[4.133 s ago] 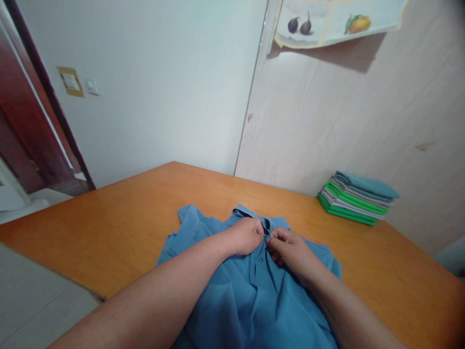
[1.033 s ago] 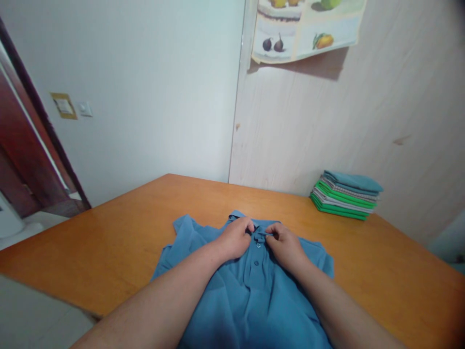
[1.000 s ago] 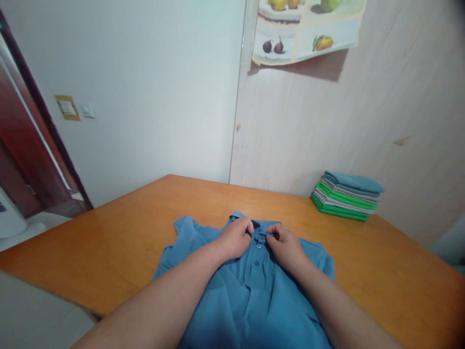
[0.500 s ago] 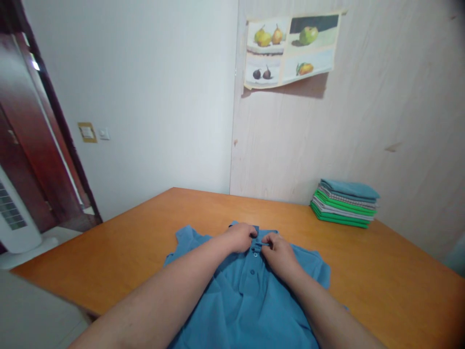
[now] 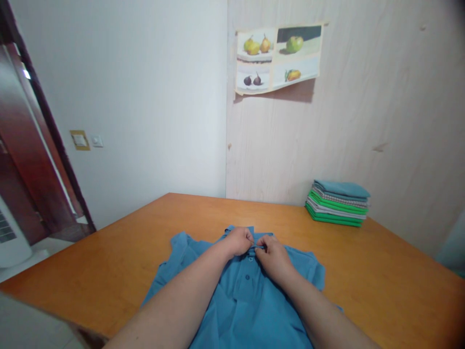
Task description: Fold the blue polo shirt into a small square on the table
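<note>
A blue short-sleeved polo shirt [image 5: 250,310] lies front side up on the table, its collar away from me. At the top of the button placket, just below the collar, my left hand [image 5: 240,241] pinches the fabric from the left. My right hand [image 5: 272,254] closes on the placket edge from the right, with the fingertips of both hands nearly touching. Beneath them a pale ring-like button [image 5: 250,259] and a darker button [image 5: 247,277] show on the placket. Whatever sits between my fingertips is too small to make out.
A stack of folded clothes [image 5: 337,203], blue, green and grey, stands at the table's back right. The orange-brown wooden table [image 5: 123,252] meets the wall behind. A fruit poster [image 5: 278,60] hangs there. At far left are a white appliance [image 5: 12,237] and a dark red door [image 5: 36,160].
My fingertips have come closer together at the placket, and my left hand has moved slightly down toward the right hand. The camera view has shifted a little.
</note>
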### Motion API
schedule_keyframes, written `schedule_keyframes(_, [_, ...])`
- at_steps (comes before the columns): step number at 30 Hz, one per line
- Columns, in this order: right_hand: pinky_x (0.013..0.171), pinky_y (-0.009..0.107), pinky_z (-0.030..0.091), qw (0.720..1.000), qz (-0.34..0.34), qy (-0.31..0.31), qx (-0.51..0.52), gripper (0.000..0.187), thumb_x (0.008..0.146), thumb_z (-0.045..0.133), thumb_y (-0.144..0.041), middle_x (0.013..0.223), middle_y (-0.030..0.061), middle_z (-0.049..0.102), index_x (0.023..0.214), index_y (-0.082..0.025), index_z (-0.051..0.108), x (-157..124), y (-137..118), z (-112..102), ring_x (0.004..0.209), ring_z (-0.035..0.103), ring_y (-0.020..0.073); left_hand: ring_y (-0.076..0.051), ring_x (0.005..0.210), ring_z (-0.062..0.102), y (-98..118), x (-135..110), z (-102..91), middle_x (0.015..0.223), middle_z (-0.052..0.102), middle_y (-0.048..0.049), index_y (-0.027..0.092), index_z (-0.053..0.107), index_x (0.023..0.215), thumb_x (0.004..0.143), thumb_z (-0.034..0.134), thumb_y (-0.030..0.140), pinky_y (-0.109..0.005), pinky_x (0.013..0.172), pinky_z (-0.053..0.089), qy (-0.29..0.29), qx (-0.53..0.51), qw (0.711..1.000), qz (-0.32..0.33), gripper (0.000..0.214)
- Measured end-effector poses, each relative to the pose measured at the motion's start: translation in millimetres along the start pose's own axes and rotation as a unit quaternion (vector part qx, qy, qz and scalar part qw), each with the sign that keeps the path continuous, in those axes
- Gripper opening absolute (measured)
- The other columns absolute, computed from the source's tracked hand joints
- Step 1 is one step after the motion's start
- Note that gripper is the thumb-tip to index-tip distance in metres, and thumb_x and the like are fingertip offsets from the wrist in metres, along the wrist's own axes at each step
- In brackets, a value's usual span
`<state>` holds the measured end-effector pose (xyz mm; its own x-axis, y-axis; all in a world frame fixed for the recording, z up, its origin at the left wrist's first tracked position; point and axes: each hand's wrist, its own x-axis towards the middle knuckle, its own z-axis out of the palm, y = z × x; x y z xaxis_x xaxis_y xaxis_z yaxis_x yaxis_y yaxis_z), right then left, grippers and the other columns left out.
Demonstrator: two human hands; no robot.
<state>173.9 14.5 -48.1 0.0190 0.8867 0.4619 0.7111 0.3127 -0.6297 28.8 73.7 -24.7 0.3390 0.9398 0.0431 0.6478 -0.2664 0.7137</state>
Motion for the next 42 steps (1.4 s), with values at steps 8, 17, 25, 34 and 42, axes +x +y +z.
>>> schedule_keyframes(8, [0.073,0.031,0.041,0.997,-0.016,-0.013,0.073,0.010,0.086,0.053,-0.026,0.083,0.0039,0.064,0.085,-0.021,0.061,-1.6,-10.8,-9.7,0.081,0.058,0.0206,-0.010,0.048,0.045,9.9,-25.7,-14.6,0.052,0.052,0.0035,0.016,0.060,0.065,0.070,0.060,0.019,-0.022,0.048,0.032,-0.007,-0.173,0.985,-0.015,0.006])
schedule_keyframes(17, [0.071,0.031,0.041,0.997,-0.009,-0.006,0.071,0.014,0.088,0.052,-0.029,0.083,0.0049,0.065,0.083,-0.020,0.061,-9.4,-24.9,-16.3,0.082,0.060,0.0212,-0.009,0.053,0.052,6.5,-46.9,-15.2,0.065,0.058,0.0030,0.015,0.058,0.083,0.069,0.068,0.021,-0.023,0.055,0.042,-0.003,-0.352,0.936,0.002,0.018])
schedule_keyframes(25, [0.069,0.030,0.041,0.996,0.015,0.007,0.086,0.017,0.089,0.053,-0.034,0.078,0.0029,0.066,0.082,-0.021,0.062,-9.4,-27.2,-19.7,0.076,0.059,0.0197,-0.009,0.053,0.052,8.5,-47.8,-21.9,0.063,0.056,0.0041,0.015,0.059,0.083,0.071,0.062,0.016,-0.022,0.053,0.040,-0.034,-0.336,0.941,0.024,0.012])
schedule_keyframes(34, [0.064,0.029,0.041,0.992,0.035,0.003,0.125,0.022,0.088,0.056,-0.040,0.075,0.0028,0.065,0.082,-0.020,0.064,-9.6,-27.1,-22.6,0.070,0.057,0.0185,-0.009,0.055,0.052,11.8,-52.0,-23.6,0.061,0.056,0.0046,0.016,0.060,0.084,0.069,0.065,0.018,-0.022,0.055,0.039,-0.049,-0.348,0.935,0.041,0.016])
schedule_keyframes(42, [0.058,0.027,0.039,0.987,0.038,-0.046,0.150,0.029,0.088,0.055,-0.044,0.070,0.0027,0.063,0.077,-0.019,0.066,-9.2,-30.5,-26.8,0.066,0.055,0.0169,-0.011,0.061,0.054,14.6,-53.6,-25.8,0.066,0.059,0.0004,0.015,0.063,0.077,0.076,0.061,0.026,-0.025,0.061,0.042,-0.033,-0.328,0.943,0.045,0.011])
